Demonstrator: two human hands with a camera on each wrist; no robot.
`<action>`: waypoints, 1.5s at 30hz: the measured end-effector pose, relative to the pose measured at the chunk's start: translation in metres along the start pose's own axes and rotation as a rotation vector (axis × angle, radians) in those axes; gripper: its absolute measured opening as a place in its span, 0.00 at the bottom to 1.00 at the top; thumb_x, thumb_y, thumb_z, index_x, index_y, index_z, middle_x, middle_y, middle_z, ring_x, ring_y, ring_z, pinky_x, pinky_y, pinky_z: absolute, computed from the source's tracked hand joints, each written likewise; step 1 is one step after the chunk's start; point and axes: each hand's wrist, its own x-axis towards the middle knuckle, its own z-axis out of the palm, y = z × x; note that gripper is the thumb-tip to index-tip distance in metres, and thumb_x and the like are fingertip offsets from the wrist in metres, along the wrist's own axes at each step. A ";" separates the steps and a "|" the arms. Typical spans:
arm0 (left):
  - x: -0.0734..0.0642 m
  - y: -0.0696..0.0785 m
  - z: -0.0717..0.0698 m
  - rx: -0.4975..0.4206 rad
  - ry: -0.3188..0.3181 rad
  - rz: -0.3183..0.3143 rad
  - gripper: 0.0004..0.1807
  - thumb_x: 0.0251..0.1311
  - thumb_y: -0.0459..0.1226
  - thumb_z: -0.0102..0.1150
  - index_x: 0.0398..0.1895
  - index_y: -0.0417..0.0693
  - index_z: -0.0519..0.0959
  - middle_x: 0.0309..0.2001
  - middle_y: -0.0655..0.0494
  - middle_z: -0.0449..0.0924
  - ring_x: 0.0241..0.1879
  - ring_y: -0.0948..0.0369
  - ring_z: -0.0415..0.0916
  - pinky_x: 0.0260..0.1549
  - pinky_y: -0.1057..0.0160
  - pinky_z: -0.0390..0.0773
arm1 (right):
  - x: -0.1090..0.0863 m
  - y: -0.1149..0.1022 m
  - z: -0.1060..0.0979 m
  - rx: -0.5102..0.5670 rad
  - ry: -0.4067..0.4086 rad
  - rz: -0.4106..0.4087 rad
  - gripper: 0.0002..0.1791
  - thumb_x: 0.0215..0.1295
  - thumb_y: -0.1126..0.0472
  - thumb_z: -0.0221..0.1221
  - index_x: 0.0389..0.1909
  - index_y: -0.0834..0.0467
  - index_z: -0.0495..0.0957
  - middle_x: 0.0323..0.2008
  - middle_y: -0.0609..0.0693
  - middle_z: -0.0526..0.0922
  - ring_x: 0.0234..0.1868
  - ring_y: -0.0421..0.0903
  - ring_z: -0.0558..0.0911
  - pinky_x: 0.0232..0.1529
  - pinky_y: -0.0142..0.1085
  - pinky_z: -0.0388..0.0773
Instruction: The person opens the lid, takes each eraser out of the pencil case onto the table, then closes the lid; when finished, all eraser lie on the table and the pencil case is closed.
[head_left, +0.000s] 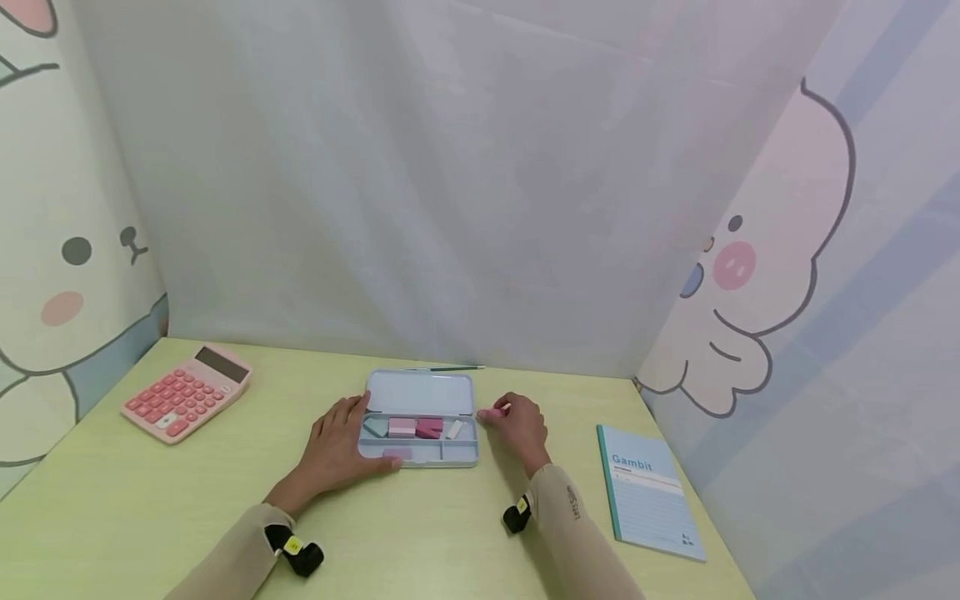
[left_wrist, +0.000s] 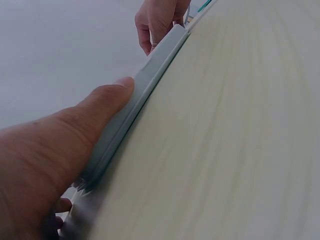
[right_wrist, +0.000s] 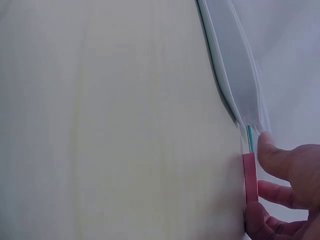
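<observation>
An open pale-blue pencil case (head_left: 422, 392) lies in the middle of the table with its lid folded back. My left hand (head_left: 337, 446) holds its left side, the thumb along the near edge and the fingers by the lid's edge. In the back compartment sit a teal block (head_left: 376, 427), a light pink block (head_left: 402, 427), a dark pink block (head_left: 429, 428) and a small white block (head_left: 454, 430). A lilac block (head_left: 397, 454) is in the front left compartment. Just right of the case, my right hand (head_left: 519, 425) holds a pink eraser-like block (right_wrist: 250, 177) at table level.
A pink calculator (head_left: 187, 394) lies at the left. To the right is a blue notebook (head_left: 651, 492) with a green spine. Behind the lid lies a thin dark green pencil (head_left: 453, 368). A grey curtain (head_left: 405, 183) hangs along the table's back edge.
</observation>
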 end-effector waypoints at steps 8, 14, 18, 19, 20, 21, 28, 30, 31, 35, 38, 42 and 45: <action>0.001 0.000 0.000 0.002 -0.006 0.000 0.72 0.49 0.72 0.72 0.85 0.37 0.55 0.79 0.32 0.61 0.79 0.32 0.57 0.73 0.24 0.60 | 0.002 0.006 -0.005 0.021 -0.023 0.021 0.22 0.65 0.41 0.73 0.43 0.56 0.87 0.40 0.52 0.89 0.37 0.48 0.83 0.36 0.41 0.76; 0.000 0.000 0.000 0.004 -0.006 0.000 0.71 0.49 0.72 0.73 0.85 0.36 0.54 0.79 0.32 0.61 0.79 0.31 0.57 0.73 0.24 0.60 | 0.004 0.008 -0.006 0.039 -0.033 0.010 0.22 0.65 0.41 0.74 0.44 0.56 0.88 0.40 0.52 0.90 0.38 0.48 0.83 0.39 0.41 0.77; 0.000 0.000 0.000 0.005 -0.008 -0.003 0.71 0.50 0.71 0.73 0.85 0.36 0.54 0.79 0.31 0.61 0.79 0.31 0.57 0.72 0.24 0.60 | 0.006 0.009 -0.005 0.042 -0.045 0.008 0.20 0.65 0.43 0.74 0.44 0.56 0.88 0.39 0.52 0.89 0.37 0.48 0.82 0.37 0.38 0.75; 0.000 0.000 0.000 0.003 -0.008 -0.003 0.71 0.50 0.71 0.73 0.85 0.36 0.54 0.79 0.31 0.61 0.79 0.31 0.57 0.72 0.24 0.60 | 0.007 0.010 -0.005 0.042 -0.050 0.010 0.20 0.66 0.44 0.74 0.44 0.56 0.88 0.39 0.52 0.89 0.37 0.47 0.82 0.37 0.38 0.75; 0.000 0.000 0.000 0.002 -0.008 -0.002 0.71 0.50 0.71 0.73 0.85 0.36 0.54 0.79 0.31 0.61 0.79 0.31 0.57 0.72 0.24 0.60 | 0.008 0.011 -0.004 0.040 -0.055 0.011 0.20 0.66 0.43 0.74 0.44 0.56 0.88 0.39 0.52 0.89 0.37 0.47 0.81 0.37 0.38 0.74; 0.000 0.000 0.000 0.002 -0.008 -0.002 0.71 0.50 0.71 0.73 0.85 0.36 0.54 0.79 0.31 0.61 0.79 0.31 0.56 0.72 0.24 0.60 | 0.009 0.012 -0.004 0.042 -0.058 0.010 0.19 0.66 0.44 0.74 0.44 0.55 0.88 0.39 0.52 0.89 0.37 0.47 0.81 0.36 0.37 0.74; 0.000 0.001 -0.002 -0.002 -0.013 -0.005 0.72 0.50 0.72 0.72 0.85 0.36 0.54 0.79 0.31 0.60 0.79 0.31 0.55 0.73 0.23 0.59 | 0.007 0.009 -0.008 0.064 -0.063 -0.014 0.19 0.66 0.45 0.74 0.45 0.56 0.88 0.41 0.54 0.90 0.38 0.48 0.83 0.38 0.38 0.77; 0.000 0.001 -0.002 -0.004 -0.014 -0.006 0.72 0.50 0.72 0.72 0.85 0.36 0.54 0.79 0.31 0.60 0.79 0.31 0.55 0.73 0.23 0.59 | 0.007 0.008 -0.009 0.067 -0.057 -0.018 0.19 0.67 0.46 0.74 0.45 0.57 0.88 0.42 0.55 0.91 0.39 0.48 0.84 0.39 0.40 0.79; 0.000 0.001 -0.002 -0.004 -0.014 -0.005 0.72 0.50 0.72 0.72 0.85 0.36 0.54 0.79 0.31 0.60 0.79 0.31 0.55 0.73 0.23 0.59 | 0.006 0.007 -0.009 0.069 -0.052 -0.021 0.18 0.67 0.47 0.74 0.46 0.57 0.88 0.42 0.55 0.91 0.39 0.49 0.84 0.39 0.40 0.79; -0.001 0.001 -0.002 -0.003 -0.014 -0.006 0.72 0.50 0.72 0.72 0.85 0.36 0.54 0.79 0.31 0.60 0.79 0.32 0.56 0.73 0.24 0.59 | 0.004 0.002 -0.011 0.089 -0.027 -0.070 0.15 0.69 0.51 0.73 0.46 0.58 0.88 0.42 0.56 0.91 0.41 0.50 0.85 0.41 0.42 0.80; -0.001 0.002 -0.003 -0.005 -0.012 -0.006 0.71 0.50 0.71 0.73 0.85 0.36 0.54 0.79 0.31 0.61 0.79 0.32 0.56 0.73 0.23 0.60 | 0.001 -0.004 -0.011 0.115 -0.018 -0.147 0.11 0.70 0.55 0.72 0.45 0.59 0.88 0.41 0.57 0.91 0.41 0.50 0.87 0.42 0.43 0.82; -0.001 0.002 -0.003 -0.005 -0.009 -0.003 0.71 0.49 0.71 0.73 0.85 0.35 0.54 0.79 0.31 0.61 0.79 0.31 0.56 0.72 0.23 0.60 | -0.005 -0.014 -0.009 0.145 -0.049 -0.219 0.10 0.70 0.57 0.71 0.45 0.59 0.88 0.39 0.55 0.91 0.40 0.47 0.87 0.42 0.39 0.83; -0.001 0.002 -0.004 -0.005 -0.009 -0.003 0.71 0.50 0.70 0.73 0.85 0.36 0.54 0.79 0.31 0.61 0.79 0.32 0.56 0.72 0.23 0.60 | -0.010 -0.024 -0.008 0.164 -0.105 -0.241 0.10 0.71 0.57 0.70 0.46 0.59 0.88 0.39 0.54 0.89 0.38 0.45 0.83 0.38 0.35 0.81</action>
